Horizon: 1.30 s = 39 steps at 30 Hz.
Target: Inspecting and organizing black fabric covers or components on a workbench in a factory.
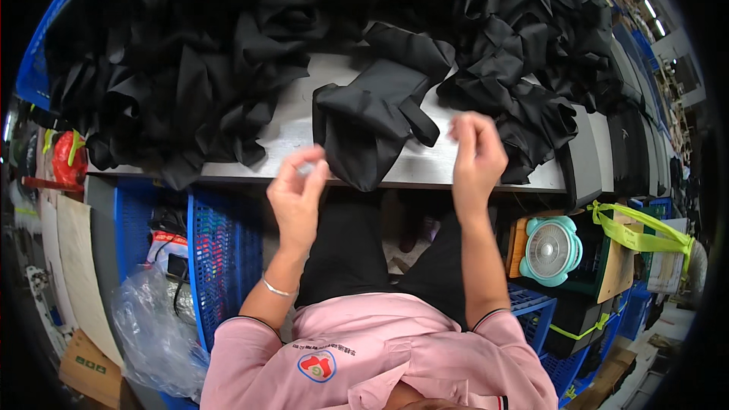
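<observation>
A black sewn fabric piece (368,118) lies crumpled on the pale tabletop in front of me, with a short black strap or loop (419,123) at its right side. My left hand (296,201) hovers by its lower left edge, fingers curled with a small gap between thumb and forefinger. Nothing shows clearly in that hand. Right of the piece, my right hand (480,153) is raised off the table, fingers bent in and thumb pressed near them. Its fingertips are blurred, and whether they pinch anything small is hidden. Neither hand visibly touches the fabric.
Large heaps of black fabric pieces (175,83) cover the table's left and back; another heap (516,68) lies at the right. Blue plastic crates (220,258) stand below left, beside a clear plastic bag (156,334). A turquoise fan (552,251) sits below right near a yellow-green strap (645,237).
</observation>
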Motion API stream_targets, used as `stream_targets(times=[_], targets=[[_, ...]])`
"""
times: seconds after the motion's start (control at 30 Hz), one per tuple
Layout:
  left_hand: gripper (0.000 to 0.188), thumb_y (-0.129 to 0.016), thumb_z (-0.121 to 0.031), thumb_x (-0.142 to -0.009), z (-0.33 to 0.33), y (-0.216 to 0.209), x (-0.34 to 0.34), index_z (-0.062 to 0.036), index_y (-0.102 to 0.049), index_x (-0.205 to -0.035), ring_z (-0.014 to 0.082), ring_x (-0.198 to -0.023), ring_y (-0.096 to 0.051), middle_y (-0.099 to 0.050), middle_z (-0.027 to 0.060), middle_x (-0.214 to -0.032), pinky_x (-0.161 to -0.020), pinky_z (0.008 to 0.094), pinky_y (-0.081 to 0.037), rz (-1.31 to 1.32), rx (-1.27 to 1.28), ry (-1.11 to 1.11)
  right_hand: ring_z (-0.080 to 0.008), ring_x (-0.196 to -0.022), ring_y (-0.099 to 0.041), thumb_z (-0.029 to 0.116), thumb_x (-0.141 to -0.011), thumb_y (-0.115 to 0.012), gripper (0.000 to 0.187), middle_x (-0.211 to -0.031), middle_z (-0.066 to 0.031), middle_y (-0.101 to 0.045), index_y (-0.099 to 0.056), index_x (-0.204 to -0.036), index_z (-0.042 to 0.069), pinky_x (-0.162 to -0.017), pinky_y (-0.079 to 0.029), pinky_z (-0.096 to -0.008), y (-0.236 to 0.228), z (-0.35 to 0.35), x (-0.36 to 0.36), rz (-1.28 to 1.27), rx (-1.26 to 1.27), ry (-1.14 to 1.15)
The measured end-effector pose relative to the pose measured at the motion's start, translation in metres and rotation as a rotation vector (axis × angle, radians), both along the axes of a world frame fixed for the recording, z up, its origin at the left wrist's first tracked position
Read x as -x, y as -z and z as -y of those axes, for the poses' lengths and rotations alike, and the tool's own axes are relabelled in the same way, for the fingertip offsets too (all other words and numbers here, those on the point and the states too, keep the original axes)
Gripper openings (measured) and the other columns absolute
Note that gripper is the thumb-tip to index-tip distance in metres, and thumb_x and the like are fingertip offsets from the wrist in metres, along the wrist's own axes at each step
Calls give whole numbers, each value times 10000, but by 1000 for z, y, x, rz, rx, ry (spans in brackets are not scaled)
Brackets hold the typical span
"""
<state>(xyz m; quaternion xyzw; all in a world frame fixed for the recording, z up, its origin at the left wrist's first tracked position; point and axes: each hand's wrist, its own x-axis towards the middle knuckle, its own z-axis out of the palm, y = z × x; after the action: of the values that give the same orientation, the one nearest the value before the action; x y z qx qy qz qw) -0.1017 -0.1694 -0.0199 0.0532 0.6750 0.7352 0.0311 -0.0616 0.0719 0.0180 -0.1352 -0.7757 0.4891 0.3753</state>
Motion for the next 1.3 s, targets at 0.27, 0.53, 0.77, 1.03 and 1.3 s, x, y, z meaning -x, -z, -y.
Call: stream_targets(times=[0.27,0.53,0.77,1.03,1.3], targets=[[299,-680,-81,-974,-37,2,49,-19,-615,-1259,140,-1080,-653,-683,64,-1203,-963,310,-519,362,-607,285,-96,-934,-628,265,-985,-694,501,-1162,-56,-685,-555,-1377,-14,-832,-504,-258,34,28,2,162,1040,-579],[284,-690,16,-912,-62,18,33,-17,-630,-1188,134,-1053,-655,-690,56,-1149,-951,308,-526,419,-501,318,-68,-881,-612,277,-916,-770,544,-1072,-3,-674,-543,-1352,43,-740,-477,-228,33,-1,-3,223,1245,-829],[295,-678,104,-851,-66,9,36,-9,-641,-1122,97,-966,-628,-680,24,-1057,-889,251,-510,231,-335,293,-85,-866,-657,82,-822,-808,427,-1010,14,-676,-607,-1198,88,-675,-507,-234,37,-4,7,261,1235,-530],[426,-762,-20,-846,-46,-13,58,-22,-622,-1247,87,-943,-567,-611,-4,-1046,-879,228,-458,100,-246,546,-240,-719,-668,-62,-769,-656,314,-831,-134,-685,-624,-1071,18,-683,-517,-323,40,-4,3,292,-73,-47],[258,-851,-118,-786,-56,-19,84,-39,-719,-994,59,-737,-465,-520,-55,-794,-677,227,-419,-25,379,857,-359,-889,-681,67,-783,-719,351,-1020,-149,-689,-628,-1122,46,-733,-537,-396,43,-2,6,467,-443,-152]])
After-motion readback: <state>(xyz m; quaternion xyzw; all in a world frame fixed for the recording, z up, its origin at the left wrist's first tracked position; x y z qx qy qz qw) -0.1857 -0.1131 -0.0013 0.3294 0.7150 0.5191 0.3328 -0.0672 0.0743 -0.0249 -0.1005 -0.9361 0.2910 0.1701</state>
